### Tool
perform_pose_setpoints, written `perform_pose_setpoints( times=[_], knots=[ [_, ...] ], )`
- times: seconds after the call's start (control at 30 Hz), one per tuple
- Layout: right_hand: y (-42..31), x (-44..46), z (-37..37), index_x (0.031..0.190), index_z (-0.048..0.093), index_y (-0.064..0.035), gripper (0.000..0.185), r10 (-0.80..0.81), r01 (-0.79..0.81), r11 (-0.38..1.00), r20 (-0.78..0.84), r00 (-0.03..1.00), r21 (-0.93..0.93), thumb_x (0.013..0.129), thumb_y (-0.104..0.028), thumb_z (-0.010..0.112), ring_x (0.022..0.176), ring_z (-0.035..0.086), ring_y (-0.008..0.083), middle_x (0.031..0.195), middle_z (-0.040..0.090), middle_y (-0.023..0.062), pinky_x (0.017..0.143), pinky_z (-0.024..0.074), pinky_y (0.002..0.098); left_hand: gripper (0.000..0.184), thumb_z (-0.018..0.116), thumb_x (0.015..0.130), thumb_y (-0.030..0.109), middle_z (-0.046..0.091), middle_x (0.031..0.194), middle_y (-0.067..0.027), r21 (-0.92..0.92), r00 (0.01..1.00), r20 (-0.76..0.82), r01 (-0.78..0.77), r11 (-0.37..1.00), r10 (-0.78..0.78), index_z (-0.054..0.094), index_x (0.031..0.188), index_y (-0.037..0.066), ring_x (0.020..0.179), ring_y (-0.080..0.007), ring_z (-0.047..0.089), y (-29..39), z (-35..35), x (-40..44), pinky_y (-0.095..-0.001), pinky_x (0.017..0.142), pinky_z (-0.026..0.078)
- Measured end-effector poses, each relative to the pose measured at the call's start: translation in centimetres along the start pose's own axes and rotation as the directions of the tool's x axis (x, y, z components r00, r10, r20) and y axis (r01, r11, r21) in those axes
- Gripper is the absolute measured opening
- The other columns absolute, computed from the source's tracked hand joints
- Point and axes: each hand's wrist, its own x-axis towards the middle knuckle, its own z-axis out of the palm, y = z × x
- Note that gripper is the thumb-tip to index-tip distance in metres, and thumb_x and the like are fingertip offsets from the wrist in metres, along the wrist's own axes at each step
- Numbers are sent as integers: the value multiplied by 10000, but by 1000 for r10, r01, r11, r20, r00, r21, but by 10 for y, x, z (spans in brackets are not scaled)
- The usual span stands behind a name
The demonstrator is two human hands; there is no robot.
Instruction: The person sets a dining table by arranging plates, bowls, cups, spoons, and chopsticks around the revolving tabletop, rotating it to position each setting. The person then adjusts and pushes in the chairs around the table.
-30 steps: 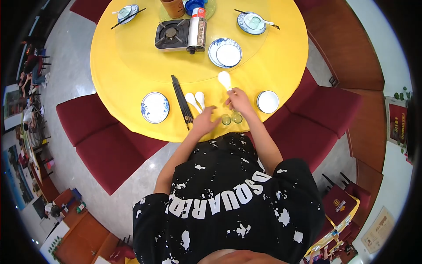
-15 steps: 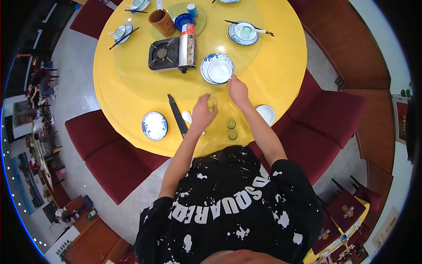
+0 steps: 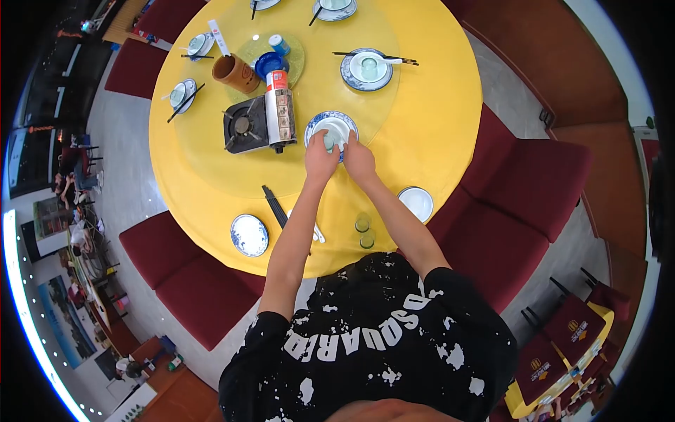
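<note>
In the head view, my left hand (image 3: 322,156) is closed around a small clear glass (image 3: 329,141), holding it at the left side of a white bowl (image 3: 340,129). The bowl sits on a blue-patterned plate (image 3: 314,125). My right hand (image 3: 359,161) grips the bowl's near right rim; its fingertips are partly hidden. Nearer my body stand two greenish glasses (image 3: 362,224). Dark chopsticks (image 3: 273,204) and white spoons (image 3: 318,233) lie left of them, partly behind my left forearm.
A portable gas stove (image 3: 246,125) with a gas canister (image 3: 280,112) stands left of the bowl. Behind it are a brown holder (image 3: 235,74) and a blue bowl (image 3: 271,65). Plates (image 3: 249,235) and place settings (image 3: 367,69) line the yellow round table (image 3: 443,105). Maroon chairs (image 3: 190,274) flank me.
My left hand has carried the glass forward from above the table to the bowl. My right hand stays at the bowl's rim. The camera view has shifted slightly.
</note>
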Motion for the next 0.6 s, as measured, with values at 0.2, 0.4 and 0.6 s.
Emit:
perform_pose_setpoints(
  times=[0.2, 0.4, 0.6],
  knots=[
    [-2, 15, 3, 1363, 448, 49, 491, -44, 44, 999, -7, 999, 10, 934, -173, 538, 815, 659, 374, 924, 662, 210, 683, 538, 472, 560, 717, 785, 128, 571, 1238, -224, 35, 999, -27, -45, 998, 46, 508, 1290, 6, 1135, -419, 549, -7, 11, 10, -466, 963, 460],
    [-12, 18, -21, 1355, 468, 16, 546, -74, 74, 997, -16, 997, 12, 881, -201, 627, 928, 621, 373, 1049, 614, 213, 761, 523, 474, 633, 688, 823, 122, 546, 1285, -223, 88, 979, -159, -114, 990, 127, 428, 1390, 12, 1182, -410, 530, 3, 2, 0, -468, 988, 447],
    [-24, -32, -37, 1284, 529, -22, 535, -201, 209, 978, -276, 940, 2, 806, -185, 703, 968, 590, 371, 1061, 604, 187, 825, 502, 461, 553, 663, 841, 123, 540, 1278, -231, -69, 988, -52, 138, 988, -142, 468, 1341, -11, 1194, -425, 508, -21, -30, -120, -463, 983, 448]
  ],
)
